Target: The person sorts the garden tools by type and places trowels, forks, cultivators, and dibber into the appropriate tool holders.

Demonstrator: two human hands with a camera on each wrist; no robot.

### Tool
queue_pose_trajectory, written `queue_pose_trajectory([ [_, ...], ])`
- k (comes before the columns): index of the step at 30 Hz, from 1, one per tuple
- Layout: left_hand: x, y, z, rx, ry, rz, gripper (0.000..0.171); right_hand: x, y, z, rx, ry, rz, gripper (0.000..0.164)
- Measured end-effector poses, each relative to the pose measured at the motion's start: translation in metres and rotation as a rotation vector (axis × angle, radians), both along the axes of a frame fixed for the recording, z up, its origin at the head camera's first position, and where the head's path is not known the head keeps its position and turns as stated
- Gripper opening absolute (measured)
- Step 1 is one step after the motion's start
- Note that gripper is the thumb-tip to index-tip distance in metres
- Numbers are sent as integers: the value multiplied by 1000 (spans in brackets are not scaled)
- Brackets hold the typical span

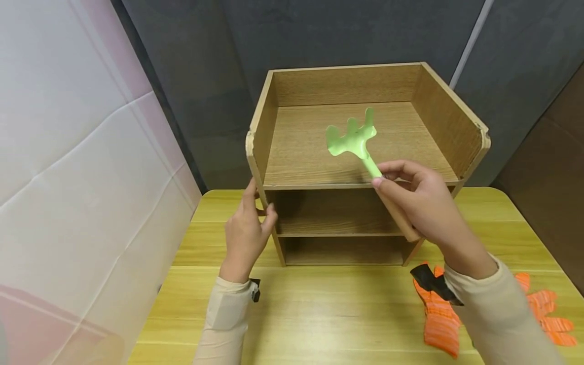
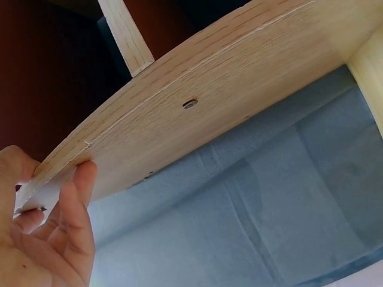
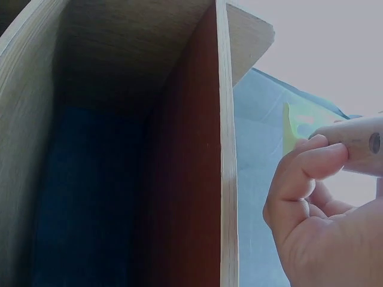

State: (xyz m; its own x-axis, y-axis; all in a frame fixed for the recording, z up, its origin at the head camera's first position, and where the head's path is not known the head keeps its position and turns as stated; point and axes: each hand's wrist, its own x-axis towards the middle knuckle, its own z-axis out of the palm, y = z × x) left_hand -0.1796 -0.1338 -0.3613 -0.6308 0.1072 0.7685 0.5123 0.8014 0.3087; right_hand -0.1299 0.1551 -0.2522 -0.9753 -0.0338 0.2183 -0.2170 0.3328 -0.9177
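Note:
A small wooden shelf unit (image 1: 305, 152) stands upright on the table, with a walled top tray and two open compartments below. My left hand (image 1: 246, 233) holds its left side panel near the front edge. In the left wrist view, the thumb and fingers (image 2: 75, 215) lie on opposite faces of that panel (image 2: 167, 113). Over the top tray, my right hand (image 1: 424, 205) grips a garden hand rake (image 1: 353, 144) by its wooden handle (image 1: 397, 215). The rake's light green prongs point up and away from me. In the right wrist view, curled fingers wrap the handle (image 3: 359, 140).
Two orange knitted gloves lie on the table at the front right: one glove (image 1: 441, 324) left of my right sleeve, the other glove (image 1: 545, 309) partly behind the sleeve. A dark grey wall (image 1: 191, 61) rises behind the shelf unit. A white panel (image 1: 91, 177) borders the left side.

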Motion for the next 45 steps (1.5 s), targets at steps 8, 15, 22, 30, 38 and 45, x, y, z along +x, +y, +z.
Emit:
queue_pose_trajectory([
  [8,0,0,1,-8,6,11,63,-9,-15,4,-19,35,20,33],
  [15,0,-1,0,-13,7,11,64,-17,-22,6,41,53,-10,28],
  [22,0,-1,0,-10,13,7,64,-24,-30,10,71,38,-18,28],
  [30,0,-1,0,-13,11,15,64,-38,-37,16,116,51,-22,29],
  [38,0,0,-1,-23,25,28,64,-47,-41,15,111,35,-5,29],
  [45,-1,-1,-1,-15,20,27,63,-54,-48,17,150,-4,2,31],
])
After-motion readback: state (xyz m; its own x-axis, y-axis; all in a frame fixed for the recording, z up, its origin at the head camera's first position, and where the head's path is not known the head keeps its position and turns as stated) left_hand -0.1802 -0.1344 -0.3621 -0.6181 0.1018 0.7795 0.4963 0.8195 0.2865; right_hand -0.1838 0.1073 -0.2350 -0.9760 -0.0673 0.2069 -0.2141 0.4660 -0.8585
